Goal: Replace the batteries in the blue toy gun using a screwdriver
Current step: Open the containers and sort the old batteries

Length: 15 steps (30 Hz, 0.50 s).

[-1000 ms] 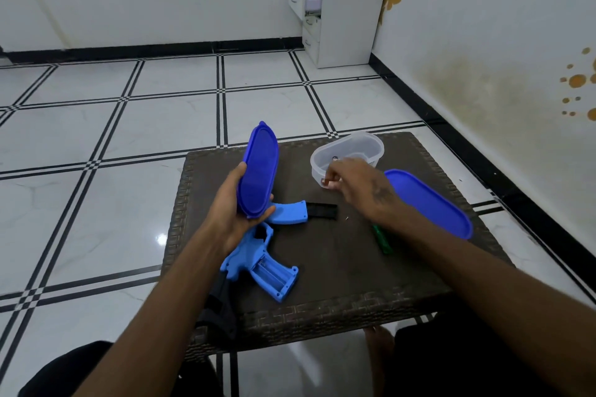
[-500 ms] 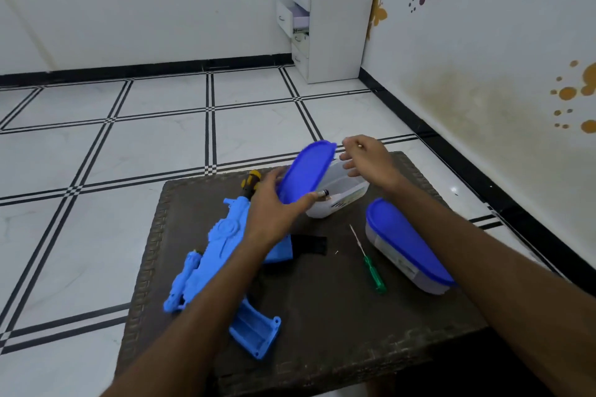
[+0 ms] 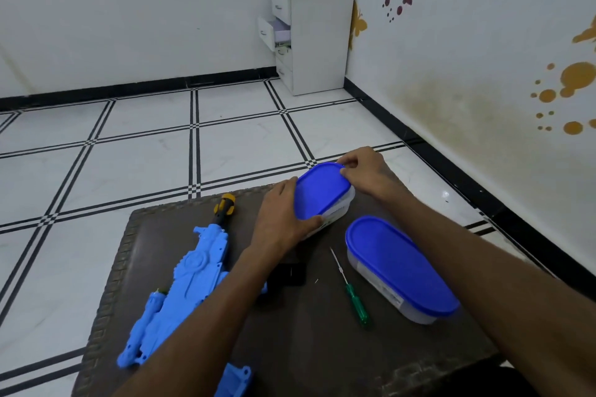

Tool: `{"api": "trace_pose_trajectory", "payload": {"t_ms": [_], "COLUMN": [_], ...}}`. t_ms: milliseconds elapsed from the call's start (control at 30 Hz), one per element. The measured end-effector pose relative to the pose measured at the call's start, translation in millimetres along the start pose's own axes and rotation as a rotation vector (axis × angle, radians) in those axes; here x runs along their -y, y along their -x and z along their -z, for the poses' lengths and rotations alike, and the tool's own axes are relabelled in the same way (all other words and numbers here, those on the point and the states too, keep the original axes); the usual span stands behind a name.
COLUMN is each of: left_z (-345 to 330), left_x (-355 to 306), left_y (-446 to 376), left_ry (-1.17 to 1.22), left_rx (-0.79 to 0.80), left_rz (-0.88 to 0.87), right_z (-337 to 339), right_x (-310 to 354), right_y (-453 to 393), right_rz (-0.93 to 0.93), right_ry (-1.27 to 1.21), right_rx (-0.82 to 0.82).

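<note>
The blue toy gun (image 3: 187, 280) lies flat on the left part of the dark tabletop (image 3: 322, 358), its orange-and-black muzzle end pointing away from the person. To the right of the gun lies a green-handled screwdriver (image 3: 354, 300), tip pointing away. Beyond the screwdriver stands a clear box with a blue lid (image 3: 322, 190) on top. The left hand (image 3: 280, 219) grips the near end of this lid, thumb curled along its edge; the right hand (image 3: 364, 167) pinches the far end with bent fingers. Right of the screwdriver stands a second lidded box (image 3: 400, 271), untouched. A small black part (image 3: 290, 274) lies between the gun and the screwdriver, partly hidden by the left forearm.
</note>
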<state>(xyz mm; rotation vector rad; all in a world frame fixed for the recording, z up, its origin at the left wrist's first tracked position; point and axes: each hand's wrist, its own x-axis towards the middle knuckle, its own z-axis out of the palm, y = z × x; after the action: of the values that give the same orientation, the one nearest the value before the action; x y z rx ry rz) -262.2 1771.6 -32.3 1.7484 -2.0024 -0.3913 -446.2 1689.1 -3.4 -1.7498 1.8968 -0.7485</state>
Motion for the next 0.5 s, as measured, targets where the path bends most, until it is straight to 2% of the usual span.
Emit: {"api": "trace_pose_trajectory", "payload": {"t_ms": [67, 200, 400, 500], "left_z": [0, 4, 18, 14], "left_x": [0, 1, 3, 4], "left_y": [-1, -5, -10, -7], "left_ry": [-0.030, -0.105, -0.094, -0.075], "left_rx": [0.022, 0.075, 0.199, 0.190], "left_rz": [0.000, -0.005, -0.005, 0.000], "right_z": [-2, 0, 14, 14], "right_x": [-3, -7, -6, -7], "right_y": [-2, -1, -5, -4], "right_rz": [-0.025, -0.068, -0.072, -0.071], "right_ry": [0.027, 0.039, 0.035, 0.030], "right_rx": [-0.018, 0.060, 0.108, 0.126]}}
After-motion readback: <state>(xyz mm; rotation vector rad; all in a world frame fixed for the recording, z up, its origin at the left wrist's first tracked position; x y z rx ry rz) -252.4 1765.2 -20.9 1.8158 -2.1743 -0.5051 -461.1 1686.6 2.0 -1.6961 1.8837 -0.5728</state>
